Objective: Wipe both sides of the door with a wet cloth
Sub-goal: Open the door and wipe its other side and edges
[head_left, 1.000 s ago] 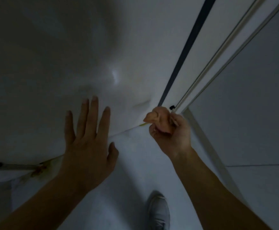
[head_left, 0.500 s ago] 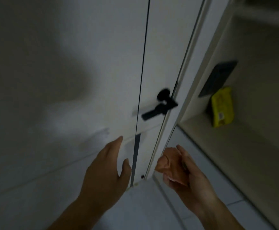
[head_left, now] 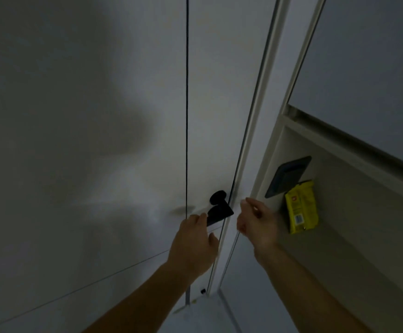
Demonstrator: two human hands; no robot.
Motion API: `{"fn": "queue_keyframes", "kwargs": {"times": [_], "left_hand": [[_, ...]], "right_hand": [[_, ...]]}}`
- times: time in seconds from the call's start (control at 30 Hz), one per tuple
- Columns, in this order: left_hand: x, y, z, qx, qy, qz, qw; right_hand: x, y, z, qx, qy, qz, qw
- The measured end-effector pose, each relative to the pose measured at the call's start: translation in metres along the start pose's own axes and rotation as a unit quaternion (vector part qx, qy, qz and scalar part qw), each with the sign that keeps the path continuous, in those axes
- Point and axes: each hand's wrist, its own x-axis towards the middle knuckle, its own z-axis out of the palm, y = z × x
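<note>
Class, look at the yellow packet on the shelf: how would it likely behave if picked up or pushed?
The yellow packet looks thin and wrapper-like: probably light and bendy. Flat-sided, on the shelf, it would likely slide or flop over, not roll.

We take this for a home, somewhere in a dim hallway or entry. A plain white door (head_left: pixel 215 92) with a black lever handle (head_left: pixel 219 210) sits in a white frame (head_left: pixel 260 116), the kind fitted indoors. Just right of the frame, a built-in shelf (head_left: pixel 354 248) holds a yellow packet (head_left: pixel 301 210) and a dark flat object (head_left: pixel 287 176) against its back wall. Pale floor (head_left: pixel 195 316) shows below.
</note>
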Motion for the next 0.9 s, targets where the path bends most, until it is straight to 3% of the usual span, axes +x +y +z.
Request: {"fn": "queue_keyframes", "kwargs": {"times": [0.3, 0.5, 0.9], "left_hand": [[0.033, -0.004, 0.024, 0.033, 0.035, -0.056, 0.997], [0.030, -0.016, 0.041, -0.007, 0.070, -0.054, 0.996], [0.016, -0.023, 0.065, -0.021, 0.107, -0.044, 0.993]], "right_hand": [[0.030, 0.024, 0.019, -0.035, -0.082, -0.006, 0.996], [0.034, 0.024, 0.016, -0.003, -0.092, -0.015, 0.996], [0.021, 0.040, -0.008, -0.043, -0.098, -0.083, 0.991]]}}
